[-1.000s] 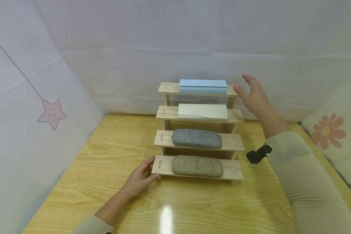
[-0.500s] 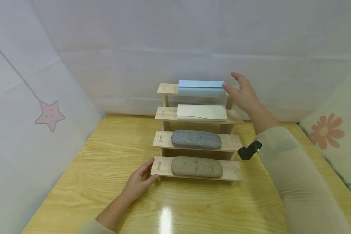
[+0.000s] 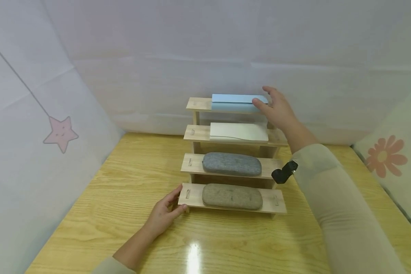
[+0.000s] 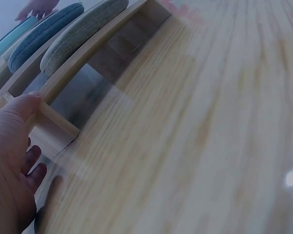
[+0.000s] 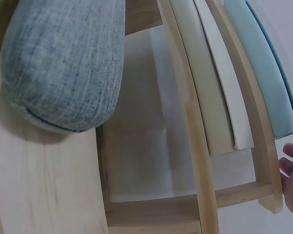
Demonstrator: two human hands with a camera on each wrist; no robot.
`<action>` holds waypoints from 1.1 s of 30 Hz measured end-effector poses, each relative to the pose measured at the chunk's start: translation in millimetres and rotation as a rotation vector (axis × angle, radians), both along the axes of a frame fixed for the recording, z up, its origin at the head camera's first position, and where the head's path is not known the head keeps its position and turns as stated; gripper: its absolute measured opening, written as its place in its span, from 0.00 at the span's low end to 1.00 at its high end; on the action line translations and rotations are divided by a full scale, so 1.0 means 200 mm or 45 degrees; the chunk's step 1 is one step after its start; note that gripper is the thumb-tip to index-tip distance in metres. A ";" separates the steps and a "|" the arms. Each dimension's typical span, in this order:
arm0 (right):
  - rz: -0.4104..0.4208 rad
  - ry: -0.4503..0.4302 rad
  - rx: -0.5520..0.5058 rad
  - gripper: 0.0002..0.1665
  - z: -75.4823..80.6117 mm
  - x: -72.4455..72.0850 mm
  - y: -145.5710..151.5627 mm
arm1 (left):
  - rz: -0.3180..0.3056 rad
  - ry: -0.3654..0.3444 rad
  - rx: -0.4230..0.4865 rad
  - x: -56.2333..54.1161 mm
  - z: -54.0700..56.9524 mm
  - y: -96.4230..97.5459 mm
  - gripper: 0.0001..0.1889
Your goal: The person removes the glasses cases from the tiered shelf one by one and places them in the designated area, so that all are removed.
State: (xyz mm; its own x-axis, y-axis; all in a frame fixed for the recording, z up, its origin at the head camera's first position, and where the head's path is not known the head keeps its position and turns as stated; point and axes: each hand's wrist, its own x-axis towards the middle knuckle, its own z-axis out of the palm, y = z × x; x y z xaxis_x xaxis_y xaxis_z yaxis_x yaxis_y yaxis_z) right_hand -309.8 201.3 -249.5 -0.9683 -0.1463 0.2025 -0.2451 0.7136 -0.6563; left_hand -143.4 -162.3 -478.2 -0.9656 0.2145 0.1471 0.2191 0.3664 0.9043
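While the left hand (image 3: 161,215) holds the rack (image 3: 268,152), the right hand (image 3: 277,108) spans the blue case (image 3: 231,99)

Where it hung past the right end of the top shelf (image 3: 199,103) a second ago, the right hand has come leftward: its thumb now crosses the front of the blue case's right end, fingers arching behind. I read the work as centred on this case, within the hand's span yet not gripped; thumb and fingers stand wide apart, and I cannot tell whether they touch it. The case lies flat along the top shelf, near its middle. The left hand looks unchanged, thumb at the front left corner of the bottom shelf (image 3: 269,204) and forefinger at its back left corner, pinching that end, presumably to steady it.

Smooth and sharply creased, the blue case has a straight flap edge. One level down, the cream case (image 3: 239,130) is as flat-faced, its flap cut in a shallow wave. The grey case (image 3: 231,164) and the tan case (image 3: 232,196) below are rounded and pillow-like, clad in what looks like woven cloth. Pale bare wood forms the rack, slotted near its ends; it stands on a glossy, yellow-grained worktop (image 3: 133,167), in from the back edge.
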 end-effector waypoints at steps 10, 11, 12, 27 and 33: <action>-0.028 -0.035 0.053 0.49 -0.01 -0.05 -0.04 | 0.005 -0.021 0.016 0.01 0.00 0.02 0.36; -0.032 -0.042 0.060 0.49 -0.01 -0.05 -0.04 | 0.006 -0.023 0.019 0.01 0.00 0.02 0.36; -0.033 -0.050 0.066 0.49 -0.01 -0.06 -0.05 | 0.006 -0.024 0.022 0.01 0.01 0.02 0.36; -0.036 -0.067 0.142 0.47 0.01 -0.07 -0.06 | 0.017 0.015 -0.014 0.00 0.00 0.04 0.35; -0.047 -0.053 0.128 0.45 -0.01 -0.07 -0.04 | 0.015 -0.001 -0.005 0.00 0.01 0.04 0.36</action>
State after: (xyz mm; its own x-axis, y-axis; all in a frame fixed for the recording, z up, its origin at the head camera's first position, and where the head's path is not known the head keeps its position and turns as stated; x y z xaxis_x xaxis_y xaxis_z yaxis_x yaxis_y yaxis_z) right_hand -323.6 193.0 -250.7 -0.9807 -0.1277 0.1481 -0.1912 0.7846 -0.5897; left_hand -143.1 -154.0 -476.1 -0.9681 0.2037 0.1457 0.2142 0.3722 0.9031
